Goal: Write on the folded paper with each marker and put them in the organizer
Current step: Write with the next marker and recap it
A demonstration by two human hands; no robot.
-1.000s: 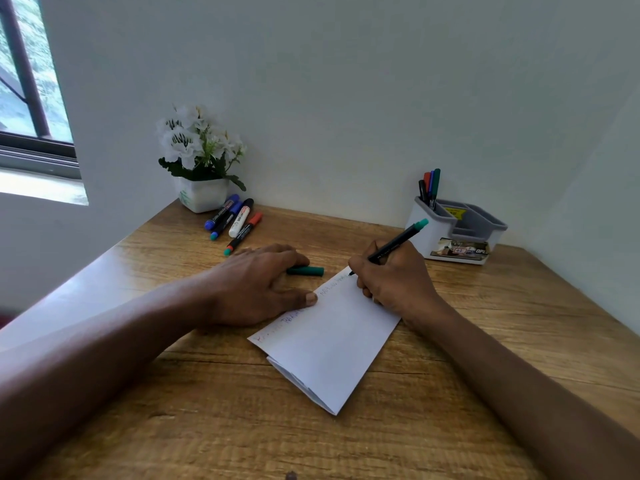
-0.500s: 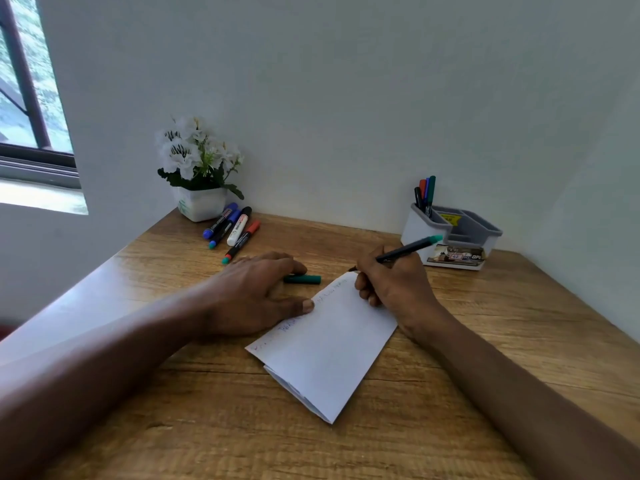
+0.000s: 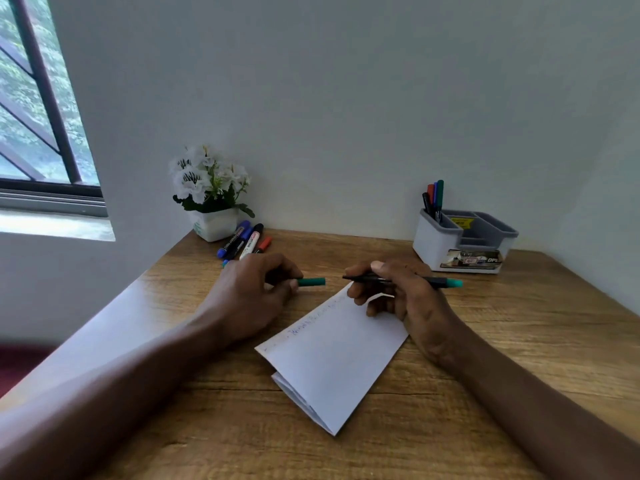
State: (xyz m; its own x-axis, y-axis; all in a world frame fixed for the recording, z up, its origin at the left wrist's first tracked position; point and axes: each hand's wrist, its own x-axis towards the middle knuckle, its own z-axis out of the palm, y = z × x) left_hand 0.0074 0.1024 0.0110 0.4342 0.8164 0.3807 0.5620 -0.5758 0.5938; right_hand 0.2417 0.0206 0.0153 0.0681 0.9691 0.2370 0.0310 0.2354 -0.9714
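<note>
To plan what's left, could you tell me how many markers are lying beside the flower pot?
4, side by side just right of the flower pot: blue-capped marker, second blue marker, black-capped marker, red-capped marker. The left hand covers their near ends and might hide another.

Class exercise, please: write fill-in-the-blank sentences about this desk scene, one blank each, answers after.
1. The right hand grips a green-ended marker whose barrel is ___.
2. The left hand pinches a green marker cap near the folded ___ paper.
3. The white-and-grey plastic organizer stands on the far ___ of the wooden table.
Answers: black, white, right.
</note>
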